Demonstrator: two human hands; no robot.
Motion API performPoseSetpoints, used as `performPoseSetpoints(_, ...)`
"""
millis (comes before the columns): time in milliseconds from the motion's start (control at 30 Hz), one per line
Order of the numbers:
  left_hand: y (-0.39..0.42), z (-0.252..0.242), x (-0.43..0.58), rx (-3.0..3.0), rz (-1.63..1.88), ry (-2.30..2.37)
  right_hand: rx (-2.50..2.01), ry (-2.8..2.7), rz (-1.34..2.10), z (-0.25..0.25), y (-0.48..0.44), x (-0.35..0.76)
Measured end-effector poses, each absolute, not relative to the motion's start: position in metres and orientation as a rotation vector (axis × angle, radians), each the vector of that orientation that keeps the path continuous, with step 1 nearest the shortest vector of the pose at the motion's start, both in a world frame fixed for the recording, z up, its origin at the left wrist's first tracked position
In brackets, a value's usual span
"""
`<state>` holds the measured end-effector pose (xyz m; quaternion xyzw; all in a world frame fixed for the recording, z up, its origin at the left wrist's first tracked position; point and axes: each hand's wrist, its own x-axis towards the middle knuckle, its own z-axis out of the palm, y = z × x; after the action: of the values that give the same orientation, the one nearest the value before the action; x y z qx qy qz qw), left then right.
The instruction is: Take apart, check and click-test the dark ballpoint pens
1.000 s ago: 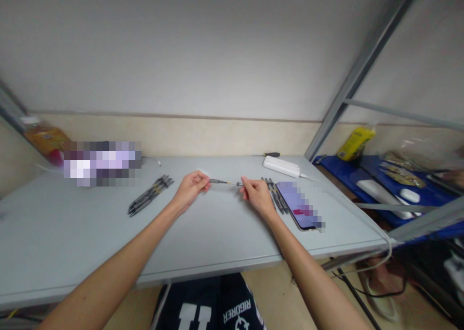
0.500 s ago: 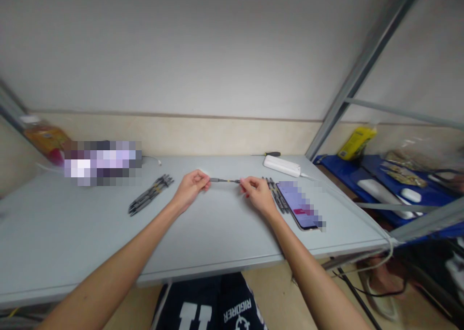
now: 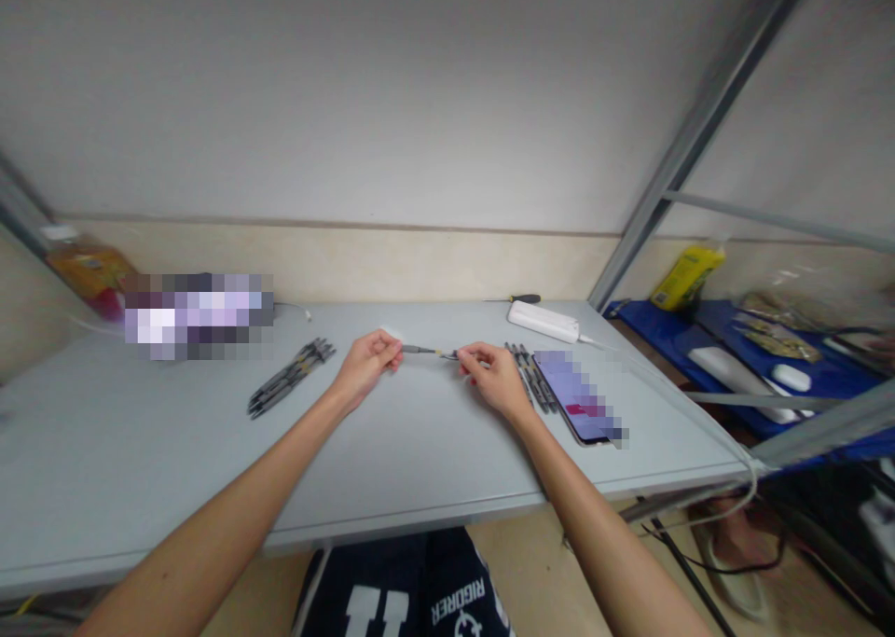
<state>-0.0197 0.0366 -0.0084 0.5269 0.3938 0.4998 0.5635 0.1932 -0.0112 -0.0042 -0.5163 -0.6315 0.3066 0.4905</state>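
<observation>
A thin grey pen (image 3: 419, 349) with a yellow band spans the space between my two hands, over the middle of the desk. My left hand (image 3: 370, 362) pinches its left end between thumb and fingers. At the other end, my right hand (image 3: 489, 373) has its fingertips closed around a small dark part of the pen (image 3: 449, 355); whether this part is joined to the rest cannot be made out. Left of my left hand lies a bunch of similar grey pens (image 3: 290, 378). Several more pens (image 3: 535, 376) lie side by side just beyond my right hand, partly hidden by it.
A phone (image 3: 577, 396) lies right of the pens. Behind it are a white power strip (image 3: 543, 321) with a cable and a screwdriver (image 3: 524, 298). A bottle (image 3: 90, 269) and a blurred-out object (image 3: 199, 315) stand at the back left. A metal post (image 3: 643, 208) rises at the right.
My right hand has shifted slightly left, and the pen's right end now looks bent or offset from the rest rather than in one straight line. My left hand has barely moved.
</observation>
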Motion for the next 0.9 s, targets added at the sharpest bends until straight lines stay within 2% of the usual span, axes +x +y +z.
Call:
performPoseSetpoints(200,0.0344,-0.0070,-0.0196,1.273,1.174,0.928,-1.334,-1.601,0.738,-0.0013,-0.0128,0.1918)
performPoseSetpoints(400,0.0357,-0.0091,-0.0196,1.364,1.214,0.914,-1.265,-1.523,1.102,-0.0047,-0.0111,0.1930)
performPoseSetpoints(533,0.0366,-0.0086,-0.0196,1.391,1.250,0.942,-1.259,-1.494,1.151,-0.0045,-0.0115,0.1922)
performPoseSetpoints(900,0.0359,-0.0052,-0.0206,1.083,1.146,0.966,-1.237,-1.641,0.516,-0.0015,-0.0168,0.1874)
